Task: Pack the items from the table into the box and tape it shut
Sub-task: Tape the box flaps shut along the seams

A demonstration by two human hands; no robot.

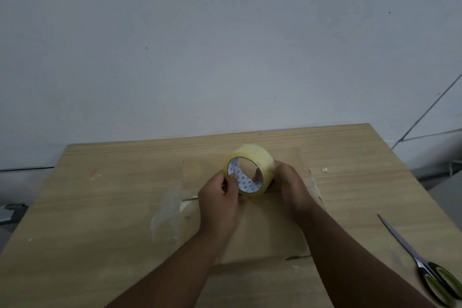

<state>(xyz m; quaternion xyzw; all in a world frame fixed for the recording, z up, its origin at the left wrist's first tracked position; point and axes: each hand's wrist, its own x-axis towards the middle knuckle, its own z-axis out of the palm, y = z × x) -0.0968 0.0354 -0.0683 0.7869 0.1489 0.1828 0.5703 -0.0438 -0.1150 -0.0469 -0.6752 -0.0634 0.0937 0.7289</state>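
Observation:
A flat brown cardboard box (270,227) lies shut in the middle of the wooden table (100,220), its flaps meeting along a centre seam. Above the seam both hands hold a roll of clear yellowish packing tape (252,161) on its edge. My left hand (220,205) pinches the roll's near rim, thumb inside the printed core. My right hand (291,185) grips the roll's right side. Pieces of clear tape stick out from the box's left end and right end onto the table.
Scissors (425,265) with green-black handles lie shut near the table's right front edge, blades pointing away from me. A small white scrap (324,170) lies right of the box. A grey wall stands just behind the table's far edge.

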